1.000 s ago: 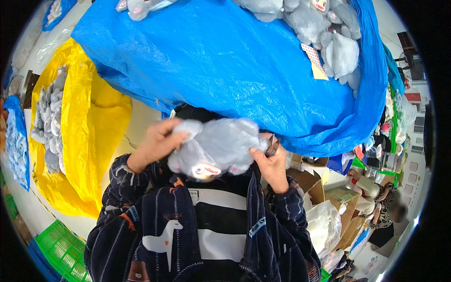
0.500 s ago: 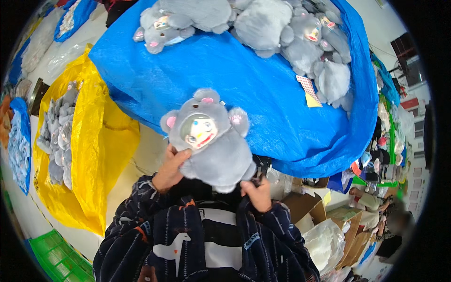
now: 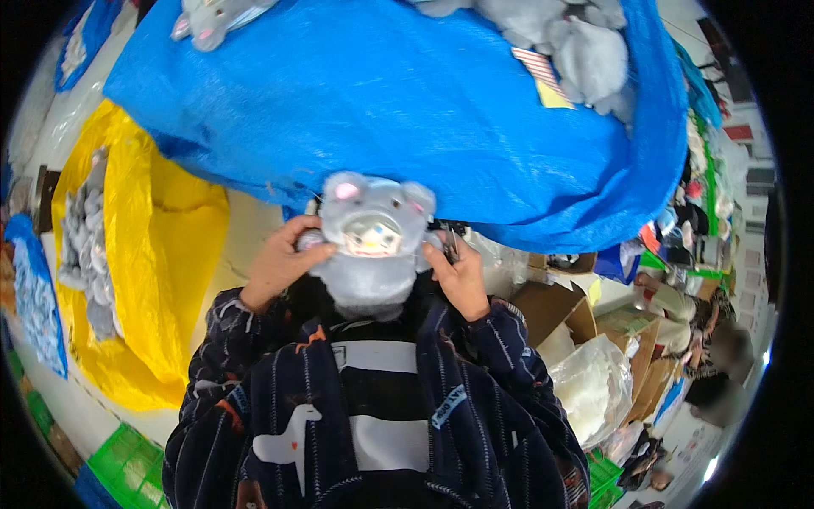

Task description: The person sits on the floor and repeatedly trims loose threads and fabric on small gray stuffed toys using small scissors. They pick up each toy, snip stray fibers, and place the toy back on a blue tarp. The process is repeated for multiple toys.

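A grey plush toy (image 3: pixel 373 276) with round pink-lined ears and a printed doll face is held upright in front of my chest. My left hand (image 3: pixel 287 259) pinches its arm on the left side, thumb on the front. My right hand (image 3: pixel 458 273) grips the other arm between thumb and fingers. A small dark metal tool (image 3: pixel 450 246), looking like thread snips, shows beside my right fingers; its full shape is hidden. Just beyond the toy lies a large blue sheet-like sack (image 3: pixel 339 110).
More grey plush toys (image 3: pixel 587 59) lie on the blue sack, near a checked paper tag with yellow (image 3: pixel 547 81). A yellow sack (image 3: pixel 157 280) of grey plush pieces stands left. Cardboard boxes (image 3: pixel 551 310), a clear plastic bag (image 3: pixel 593 390) and people are at right; a green crate (image 3: pixel 127 462) is lower left.
The plush toy has come nearer my body and turned from tilted to upright. My right hand has moved up from its bottom to its arm. The view has shifted downward.
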Demonstrator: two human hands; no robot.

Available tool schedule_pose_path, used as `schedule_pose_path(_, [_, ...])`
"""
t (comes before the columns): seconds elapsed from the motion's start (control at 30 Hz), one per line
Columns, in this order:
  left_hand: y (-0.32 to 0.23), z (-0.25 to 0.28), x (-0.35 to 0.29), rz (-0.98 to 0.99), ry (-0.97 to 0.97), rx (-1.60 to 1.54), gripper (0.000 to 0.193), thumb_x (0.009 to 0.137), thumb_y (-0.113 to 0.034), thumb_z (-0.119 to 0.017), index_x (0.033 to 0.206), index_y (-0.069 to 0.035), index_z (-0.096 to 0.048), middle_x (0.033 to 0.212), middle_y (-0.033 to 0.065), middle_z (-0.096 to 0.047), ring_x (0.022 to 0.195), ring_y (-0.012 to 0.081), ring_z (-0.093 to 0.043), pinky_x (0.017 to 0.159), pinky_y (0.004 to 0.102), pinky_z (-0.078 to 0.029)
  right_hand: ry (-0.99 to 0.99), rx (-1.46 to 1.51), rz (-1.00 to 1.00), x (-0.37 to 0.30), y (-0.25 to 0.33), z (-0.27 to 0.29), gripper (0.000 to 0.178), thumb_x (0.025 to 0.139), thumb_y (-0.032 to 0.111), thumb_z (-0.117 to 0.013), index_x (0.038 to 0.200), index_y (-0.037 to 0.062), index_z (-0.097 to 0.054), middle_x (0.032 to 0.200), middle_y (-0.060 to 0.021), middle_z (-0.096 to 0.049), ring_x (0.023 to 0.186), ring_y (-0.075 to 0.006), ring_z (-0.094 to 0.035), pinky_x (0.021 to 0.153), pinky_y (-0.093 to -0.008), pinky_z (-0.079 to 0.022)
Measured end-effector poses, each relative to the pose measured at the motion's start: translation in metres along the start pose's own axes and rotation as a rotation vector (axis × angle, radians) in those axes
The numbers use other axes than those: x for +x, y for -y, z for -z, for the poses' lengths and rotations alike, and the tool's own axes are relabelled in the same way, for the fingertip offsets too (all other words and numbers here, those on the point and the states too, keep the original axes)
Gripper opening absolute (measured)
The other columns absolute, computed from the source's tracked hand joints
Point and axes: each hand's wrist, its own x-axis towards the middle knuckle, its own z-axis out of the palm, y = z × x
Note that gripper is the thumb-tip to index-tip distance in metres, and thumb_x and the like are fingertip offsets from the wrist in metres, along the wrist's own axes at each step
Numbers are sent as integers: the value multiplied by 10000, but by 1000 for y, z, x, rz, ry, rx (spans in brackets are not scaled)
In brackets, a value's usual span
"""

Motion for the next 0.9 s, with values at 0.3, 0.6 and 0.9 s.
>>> schedule_pose_path(0.3, [20,-19,-30,23,20,-339,394,858,-54,-635,1226,9,-509,1099,13,-596,987,87,-554,885,243,-436,-232,-477,408,-14,12,5,99,856,71,-615,933,9,-615,845,-130,-615,693,-233,-607,610,-315,-462])
schedule_pose_path(0.6, [10,-26,-30,-102,77,-256,229,890,-79,-604,1102,5,-587,962,-14,-576,835,17,-494,701,192,-421,241,-540,827,-3,69,-54,467,677,66,-689,1126,39,-561,948,-92,-560,780,-276,-625,627,-370,-508])
schedule_pose_path(0.9, [-7,-36,-22,219,118,-821,274,909,-174,-602,1110,11,-599,978,52,-642,842,99,-605,756,232,-480,104,-178,651,3,35,-51,178,745,6,-677,905,32,-604,834,-94,-591,710,-207,-614,601,-297,-482])
